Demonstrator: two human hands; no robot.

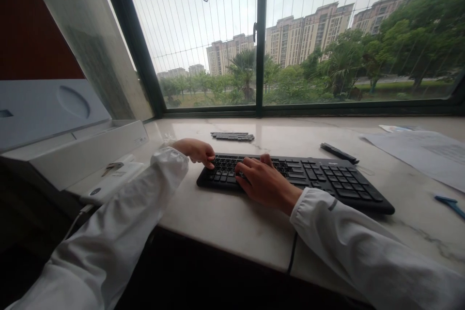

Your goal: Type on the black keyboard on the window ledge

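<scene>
A black keyboard (348, 186) lies slanted on the pale tabletop. Around its middle and left part, some key spots look like bare square sockets. My left hand (198, 150) is closed at the keyboard's back left corner, thumb and finger against it. Over the left-middle keys rests my right hand (263, 181), palm down, its fingers bent and apart. Its fingertips touch the keys, and part of the keyboard is hidden beneath it. Behind the keyboard is a low group of small grey pieces (232, 136), too small to name surely.
To the left stand an open white box (72, 150) and a white device (114, 179) with a cable. Behind the keyboard's right end lies a dark slim object (339, 153). Papers (421, 152) and a blue tool (450, 203) are at the right. A window (259, 58) borders the tabletop.
</scene>
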